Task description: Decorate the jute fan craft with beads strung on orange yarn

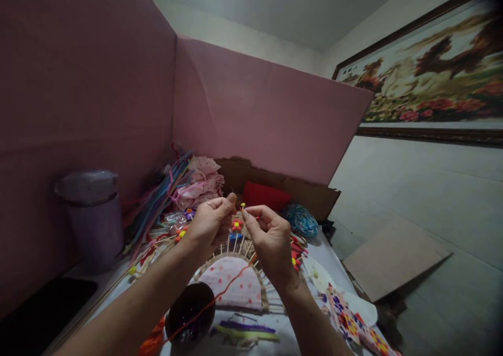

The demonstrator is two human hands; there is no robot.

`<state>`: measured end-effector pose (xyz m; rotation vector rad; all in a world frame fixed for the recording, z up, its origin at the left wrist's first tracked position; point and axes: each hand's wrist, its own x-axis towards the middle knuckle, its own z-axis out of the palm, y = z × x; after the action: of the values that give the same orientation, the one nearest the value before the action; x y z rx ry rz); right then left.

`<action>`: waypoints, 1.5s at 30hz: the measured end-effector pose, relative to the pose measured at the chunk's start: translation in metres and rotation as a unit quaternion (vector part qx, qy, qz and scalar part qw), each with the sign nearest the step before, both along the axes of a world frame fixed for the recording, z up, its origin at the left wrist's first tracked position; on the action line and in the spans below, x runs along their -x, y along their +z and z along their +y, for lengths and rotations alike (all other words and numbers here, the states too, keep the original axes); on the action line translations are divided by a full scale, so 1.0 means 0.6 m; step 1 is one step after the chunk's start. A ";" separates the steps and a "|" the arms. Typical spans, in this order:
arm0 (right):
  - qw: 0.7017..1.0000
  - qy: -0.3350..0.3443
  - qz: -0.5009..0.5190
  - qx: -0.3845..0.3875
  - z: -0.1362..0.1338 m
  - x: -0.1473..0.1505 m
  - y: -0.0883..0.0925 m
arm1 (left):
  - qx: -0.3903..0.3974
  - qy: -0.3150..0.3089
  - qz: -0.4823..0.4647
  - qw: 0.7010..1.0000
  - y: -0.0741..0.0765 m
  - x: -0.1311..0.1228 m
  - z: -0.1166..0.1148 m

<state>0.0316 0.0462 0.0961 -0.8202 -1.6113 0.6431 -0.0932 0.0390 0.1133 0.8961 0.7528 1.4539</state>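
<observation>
Both of my hands are raised over the middle of the table, fingertips close together. My right hand [271,241] pinches a small yellow piece [243,205] between thumb and finger, with a bit of orange at its base. My left hand [212,222] is closed just left of it; what its fingers hold, if anything, is too small to make out. An orange yarn [226,289] runs from the lower left up toward my right hand. Below lies a half-round piece of dotted fabric [231,282] rimmed with twine and thin sticks. A red flower [237,225] shows between my hands.
A dark bowl [190,314] stands in front, near purple and green strips [249,332]. Behind are pipe cleaners [165,199], pink cloth [202,180], a red cushion [265,194] and a blue yarn ball [301,220]. A purple bin [96,230] stands left; flowered fabric [349,319] lies right.
</observation>
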 end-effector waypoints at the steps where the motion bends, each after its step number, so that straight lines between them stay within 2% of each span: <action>1: 1.000 -0.007 -0.003 0.000 0.001 -0.001 0.000 | 0.028 0.012 -0.031 0.999 0.001 0.004 0.004; 4: 1.000 -0.023 -0.009 -0.003 0.003 -0.002 -0.001 | 0.114 0.075 -0.113 0.984 0.003 0.015 0.015; 7: 1.000 -0.016 0.001 0.014 0.004 -0.003 0.001 | 0.158 0.098 -0.128 0.974 0.006 0.017 0.019; 11: 0.998 0.018 0.026 0.060 0.004 -0.004 0.002 | 0.164 0.074 -0.114 0.977 0.010 0.010 0.012; 16: 0.996 0.033 0.037 0.069 0.004 -0.005 0.004 | 0.047 -0.002 -0.036 0.998 0.005 0.008 0.006; 18: 0.997 0.034 0.036 0.066 0.004 -0.005 0.006 | 0.027 -0.023 -0.041 0.999 0.001 0.010 0.006; 24: 0.998 0.030 0.037 0.051 -0.001 -0.005 0.008 | 0.051 -0.084 -0.120 0.988 0.004 0.010 0.000; 32: 1.000 0.025 0.012 0.004 -0.010 -0.003 0.009 | 0.048 -0.123 -0.154 0.979 0.004 0.008 -0.001; 37: 0.999 0.000 -0.029 -0.030 -0.019 -0.004 0.013 | 0.082 -0.121 -0.163 0.976 0.010 0.005 -0.005; 45: 0.997 -0.010 -0.059 -0.037 -0.024 -0.003 0.016 | 0.121 -0.113 -0.185 0.969 0.017 0.004 -0.008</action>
<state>0.0335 0.0319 0.1059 -0.8323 -1.7220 0.5257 -0.0957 0.0340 0.1236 0.4855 0.5145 1.2463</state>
